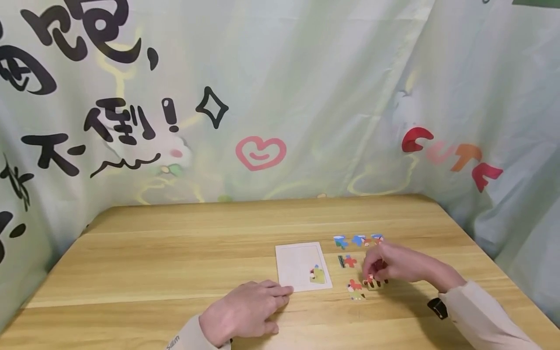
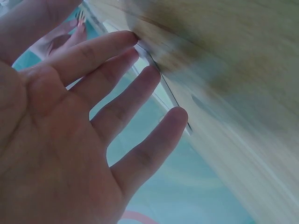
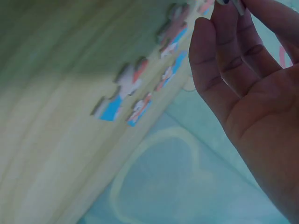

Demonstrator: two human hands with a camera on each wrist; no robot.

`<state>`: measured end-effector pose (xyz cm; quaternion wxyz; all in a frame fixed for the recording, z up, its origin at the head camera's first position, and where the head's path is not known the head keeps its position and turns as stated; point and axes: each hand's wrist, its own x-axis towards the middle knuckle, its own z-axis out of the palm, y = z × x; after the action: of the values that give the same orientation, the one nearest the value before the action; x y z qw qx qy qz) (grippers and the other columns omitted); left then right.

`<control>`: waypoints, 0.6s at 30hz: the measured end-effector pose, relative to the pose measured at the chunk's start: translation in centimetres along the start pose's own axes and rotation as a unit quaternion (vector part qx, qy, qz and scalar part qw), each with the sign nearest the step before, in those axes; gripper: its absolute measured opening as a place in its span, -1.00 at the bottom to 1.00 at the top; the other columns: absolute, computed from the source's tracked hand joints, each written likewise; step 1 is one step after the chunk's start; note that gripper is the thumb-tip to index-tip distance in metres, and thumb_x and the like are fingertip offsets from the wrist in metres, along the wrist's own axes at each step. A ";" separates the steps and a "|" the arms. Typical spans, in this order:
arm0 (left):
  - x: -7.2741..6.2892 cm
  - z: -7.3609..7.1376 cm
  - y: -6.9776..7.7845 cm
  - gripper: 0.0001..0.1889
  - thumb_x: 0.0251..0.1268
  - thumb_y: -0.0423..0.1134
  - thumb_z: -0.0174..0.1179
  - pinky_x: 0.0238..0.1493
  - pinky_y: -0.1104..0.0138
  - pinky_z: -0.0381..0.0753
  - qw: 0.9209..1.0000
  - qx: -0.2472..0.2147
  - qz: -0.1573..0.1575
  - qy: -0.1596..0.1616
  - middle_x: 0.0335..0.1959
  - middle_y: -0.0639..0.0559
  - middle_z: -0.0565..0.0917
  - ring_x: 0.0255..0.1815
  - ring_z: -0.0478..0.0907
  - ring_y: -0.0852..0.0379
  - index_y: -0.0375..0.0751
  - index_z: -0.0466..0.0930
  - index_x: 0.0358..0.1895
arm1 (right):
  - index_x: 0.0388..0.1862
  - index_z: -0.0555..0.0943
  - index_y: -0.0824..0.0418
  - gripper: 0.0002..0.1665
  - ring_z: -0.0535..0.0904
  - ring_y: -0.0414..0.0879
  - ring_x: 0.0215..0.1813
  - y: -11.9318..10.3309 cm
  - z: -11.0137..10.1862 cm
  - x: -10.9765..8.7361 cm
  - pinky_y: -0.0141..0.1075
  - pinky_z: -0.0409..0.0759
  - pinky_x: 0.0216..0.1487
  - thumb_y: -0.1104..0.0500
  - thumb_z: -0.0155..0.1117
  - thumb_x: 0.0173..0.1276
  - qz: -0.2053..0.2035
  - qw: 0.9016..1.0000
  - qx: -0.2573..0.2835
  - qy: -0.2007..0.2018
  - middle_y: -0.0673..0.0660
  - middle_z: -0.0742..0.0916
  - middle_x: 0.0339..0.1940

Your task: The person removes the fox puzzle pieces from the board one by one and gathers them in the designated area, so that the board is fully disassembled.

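Observation:
A white puzzle board lies on the table, with one yellow-green jigsaw piece in its lower right corner. My left hand touches the board's near left corner with straight, spread fingertips. To the right of the board, my right hand pinches a jigsaw piece between thumb and fingers; only its pale edge shows in the right wrist view. Just below those fingers, red and dark pieces are partly covered. A red and green piece group lies to their left.
Blue-topped jigsaw pieces form a row behind the right hand. Another red and dark piece is between that row and the nearer pieces. The wooden table ends at a printed curtain at the back.

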<state>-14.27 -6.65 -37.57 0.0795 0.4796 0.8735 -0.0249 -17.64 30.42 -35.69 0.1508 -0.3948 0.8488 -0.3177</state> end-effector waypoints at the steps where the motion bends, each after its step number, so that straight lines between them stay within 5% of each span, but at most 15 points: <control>1: 0.0 0.0 0.0 -0.39 0.31 0.07 0.35 0.30 0.30 0.47 1.000 0.000 0.001 -0.001 0.48 0.22 0.37 0.44 0.34 0.21 -0.07 0.56 0.37 | -0.30 0.74 0.19 -0.55 0.43 -0.40 -0.40 0.1 0.0 -0.1 -0.43 0.51 -0.49 0.67 0.21 0.06 -0.001 1.000 0.005 0.000 -0.10 0.69 -0.39; 10: 0.0 0.0 -0.1 -0.39 0.29 0.06 0.38 0.28 0.31 0.49 1.000 0.005 -0.001 -0.001 0.48 0.24 0.38 0.43 0.34 0.22 -0.05 0.56 0.36 | -0.31 0.73 0.26 -0.64 0.46 -0.38 -0.39 1.1 0.9 -1.1 -0.40 0.53 -0.49 0.64 0.25 0.10 0.035 0.999 0.036 0.002 -0.08 0.69 -0.37; 18: 0.1 0.0 0.0 -0.37 0.22 0.04 0.44 0.25 0.32 0.50 1.000 0.015 0.003 0.003 0.47 0.25 0.39 0.42 0.35 0.24 -0.05 0.58 0.35 | -0.27 0.74 0.22 -0.68 0.46 -0.38 -0.39 1.1 1.2 -1.4 -0.39 0.55 -0.45 0.58 0.32 0.13 0.069 0.998 0.001 0.006 -0.15 0.67 -0.38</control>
<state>-14.35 -6.58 -37.64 0.0694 0.4837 0.8717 -0.0366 -16.79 31.54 -37.30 0.1679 -0.3329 0.8746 -0.3100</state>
